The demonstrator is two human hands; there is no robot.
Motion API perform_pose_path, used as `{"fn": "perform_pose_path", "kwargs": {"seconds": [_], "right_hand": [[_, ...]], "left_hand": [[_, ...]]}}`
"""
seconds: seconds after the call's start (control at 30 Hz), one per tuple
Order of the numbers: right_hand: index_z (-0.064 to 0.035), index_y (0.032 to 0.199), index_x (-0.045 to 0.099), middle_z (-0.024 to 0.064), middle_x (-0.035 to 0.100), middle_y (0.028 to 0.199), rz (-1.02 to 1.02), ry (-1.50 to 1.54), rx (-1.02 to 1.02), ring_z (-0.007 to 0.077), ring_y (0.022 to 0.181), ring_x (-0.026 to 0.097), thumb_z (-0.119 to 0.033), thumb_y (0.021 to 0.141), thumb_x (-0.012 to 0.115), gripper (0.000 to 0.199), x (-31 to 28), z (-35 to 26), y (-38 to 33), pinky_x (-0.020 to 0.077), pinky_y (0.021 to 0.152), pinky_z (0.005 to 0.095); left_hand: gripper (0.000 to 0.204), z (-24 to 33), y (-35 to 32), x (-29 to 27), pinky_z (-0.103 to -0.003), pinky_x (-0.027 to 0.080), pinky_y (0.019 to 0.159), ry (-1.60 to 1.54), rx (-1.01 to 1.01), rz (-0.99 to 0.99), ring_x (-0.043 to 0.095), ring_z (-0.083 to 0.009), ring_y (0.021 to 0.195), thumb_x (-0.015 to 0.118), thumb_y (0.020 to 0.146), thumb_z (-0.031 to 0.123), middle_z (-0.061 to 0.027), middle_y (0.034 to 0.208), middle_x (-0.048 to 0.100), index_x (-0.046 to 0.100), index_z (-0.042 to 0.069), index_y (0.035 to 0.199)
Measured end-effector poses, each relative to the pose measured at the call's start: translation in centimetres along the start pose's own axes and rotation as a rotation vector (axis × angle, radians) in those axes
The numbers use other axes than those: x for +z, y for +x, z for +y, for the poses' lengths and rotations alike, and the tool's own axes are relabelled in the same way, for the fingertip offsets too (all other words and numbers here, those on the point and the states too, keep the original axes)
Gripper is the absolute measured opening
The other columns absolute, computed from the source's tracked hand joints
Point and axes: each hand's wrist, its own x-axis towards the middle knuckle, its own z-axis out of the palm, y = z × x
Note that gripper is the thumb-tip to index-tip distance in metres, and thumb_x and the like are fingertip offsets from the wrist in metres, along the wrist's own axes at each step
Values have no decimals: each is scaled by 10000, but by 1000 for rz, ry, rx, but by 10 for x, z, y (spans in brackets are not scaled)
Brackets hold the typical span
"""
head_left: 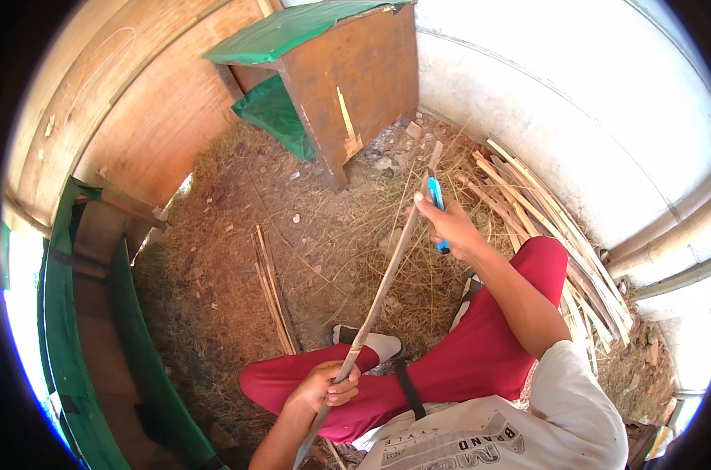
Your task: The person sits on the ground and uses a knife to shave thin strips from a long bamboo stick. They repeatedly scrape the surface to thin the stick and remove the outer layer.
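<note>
A long, thin grey-brown wooden strip runs slantwise in front of me, from beside my lap up toward the far right. My left hand is wrapped round its lower part, above my left thigh. A blue utility knife is gripped in my right hand, near the strip's far end. The blade points away from me and lies against or close beside the strip; whether it cuts into it I cannot tell. My right thumb presses along the strip next to the knife.
A pile of split wooden strips lies to my right by the pale wall. Several thin strips lie left of my feet. Ahead stands a brown wooden cabinet with a green cover. Green-edged shelving is at the left. Dry shavings litter the ground.
</note>
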Motion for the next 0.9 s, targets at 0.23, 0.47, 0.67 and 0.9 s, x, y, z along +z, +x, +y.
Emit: {"fn": "perform_pose_path", "kwargs": {"seconds": [0.23,0.47,0.67,0.9], "right_hand": [[2,1013,610,151,654,940,139,174,4,75,483,405,-251,946,714,282,-2,-6,11,341,446,251],[6,1012,600,170,682,948,182,235,8,76,461,391,-257,936,722,300,-4,-3,14,324,436,256],[-58,995,551,92,657,849,190,304,20,57,496,384,-219,933,729,248,-7,-10,10,328,457,242],[-60,966,544,102,645,863,259,330,11,66,493,374,-218,934,725,243,-11,-8,14,338,460,251]], "left_hand": [[600,48,-8,-17,-212,270,339,235,16,88,362,-60,404,385,1043,552,5,580,453,603,-7,1037],[598,94,-20,-13,-245,355,392,528,107,182,489,-110,452,625,940,528,-107,714,602,610,-38,1134],[456,95,-13,16,-243,413,453,693,126,351,531,-120,504,686,941,398,-73,737,615,615,-13,1126],[274,81,0,10,-318,501,551,1178,469,595,629,-170,605,752,906,189,-92,777,675,654,-27,1044]]}}
